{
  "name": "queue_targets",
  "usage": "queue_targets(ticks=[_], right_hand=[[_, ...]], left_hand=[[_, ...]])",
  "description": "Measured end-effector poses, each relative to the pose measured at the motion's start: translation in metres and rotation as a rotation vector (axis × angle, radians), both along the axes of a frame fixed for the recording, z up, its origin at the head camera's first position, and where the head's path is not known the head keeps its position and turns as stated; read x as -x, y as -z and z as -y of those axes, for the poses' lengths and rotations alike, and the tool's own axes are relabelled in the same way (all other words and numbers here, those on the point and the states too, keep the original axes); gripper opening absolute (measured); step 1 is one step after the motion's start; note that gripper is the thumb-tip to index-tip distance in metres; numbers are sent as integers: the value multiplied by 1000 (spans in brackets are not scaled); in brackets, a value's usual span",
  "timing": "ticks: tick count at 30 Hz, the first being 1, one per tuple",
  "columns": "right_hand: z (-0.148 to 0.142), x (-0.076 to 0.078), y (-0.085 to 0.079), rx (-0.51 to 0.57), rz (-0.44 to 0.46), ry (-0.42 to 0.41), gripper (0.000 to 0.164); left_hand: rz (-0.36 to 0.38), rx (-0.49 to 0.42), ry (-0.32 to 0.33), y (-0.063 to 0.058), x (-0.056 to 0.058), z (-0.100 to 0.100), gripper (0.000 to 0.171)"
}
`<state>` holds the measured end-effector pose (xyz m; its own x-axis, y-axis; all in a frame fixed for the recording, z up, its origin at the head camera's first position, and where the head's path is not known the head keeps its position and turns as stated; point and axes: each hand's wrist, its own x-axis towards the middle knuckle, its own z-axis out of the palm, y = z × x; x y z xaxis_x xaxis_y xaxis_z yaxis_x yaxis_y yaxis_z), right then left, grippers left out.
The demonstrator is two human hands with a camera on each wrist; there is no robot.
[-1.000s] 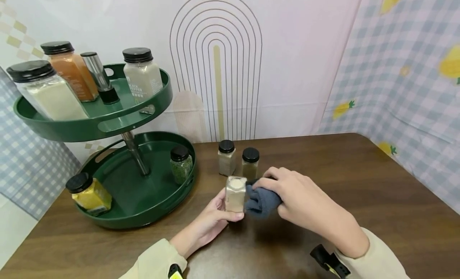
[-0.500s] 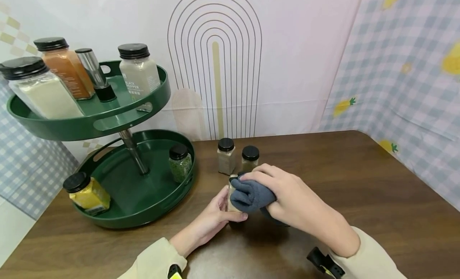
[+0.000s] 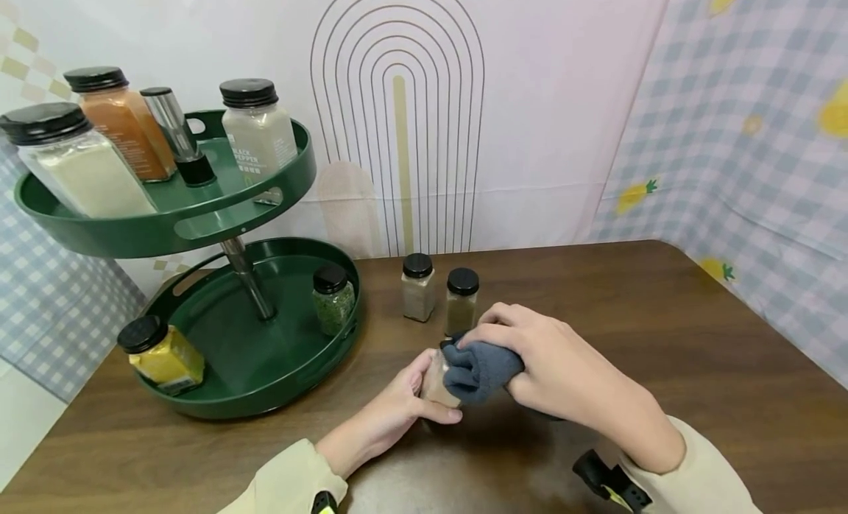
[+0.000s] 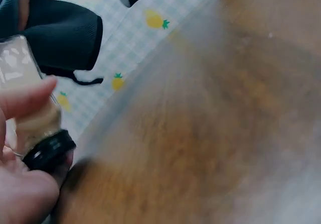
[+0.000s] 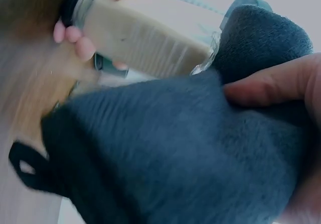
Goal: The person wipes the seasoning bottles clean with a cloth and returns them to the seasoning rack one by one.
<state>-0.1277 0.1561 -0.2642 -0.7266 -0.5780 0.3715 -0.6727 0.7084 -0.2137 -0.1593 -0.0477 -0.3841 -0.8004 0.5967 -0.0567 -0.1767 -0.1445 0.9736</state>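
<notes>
My left hand (image 3: 387, 418) grips a small square spice jar (image 3: 436, 387) of pale powder. The jar is tipped base-up, and its black lid (image 4: 49, 151) points downward in the left wrist view. A folded grey-blue cloth (image 3: 482, 370) is held by my right hand (image 3: 563, 370), thumb pressed into its folds. In the head view the cloth covers the right side of the jar's base end. The right wrist view has the cloth (image 5: 150, 148) in front of the jar (image 5: 145, 35), hiding part of it. Left fingertips (image 5: 84, 48) curl round the jar near its lid.
Two small black-lidded jars, one pale (image 3: 417, 289) and one darker (image 3: 461, 300), stand just behind my hands. A green two-tier tray (image 3: 245, 403) on the left bears a yellow jar (image 3: 168, 359), a green herb jar (image 3: 333, 300), larger jars and a metal-topped grinder (image 3: 179, 135).
The cloth moved left over the jar's base, then back slightly to the right. The jar has tilted from nearly upright on its lid, and its base is now partly uncovered.
</notes>
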Motion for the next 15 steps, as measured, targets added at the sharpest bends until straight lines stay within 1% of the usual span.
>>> queue_targets(ticks=[2,4,7,9,11,12,15], right_hand=[[-3,2,-2,-23,12,23,59],[-8,3,-4,-51,26,52,57],[-14,4,-8,-100,34,106,54],[-17,5,-11,-100,22,139,55],[-19,5,-13,-53,0,143,59],[-19,5,-13,-12,-12,131,62],[-15,6,-11,112,-48,55,68]], left_hand=[[40,-23,-12,0,1,1,66],[75,-50,-22,1,2,3,70],[105,-81,-31,2,4,4,75],[121,-101,-43,2,4,4,76],[127,-105,-51,2,5,4,75],[131,-100,-56,1,6,4,75],[115,-66,-58,-1,5,3,72]])
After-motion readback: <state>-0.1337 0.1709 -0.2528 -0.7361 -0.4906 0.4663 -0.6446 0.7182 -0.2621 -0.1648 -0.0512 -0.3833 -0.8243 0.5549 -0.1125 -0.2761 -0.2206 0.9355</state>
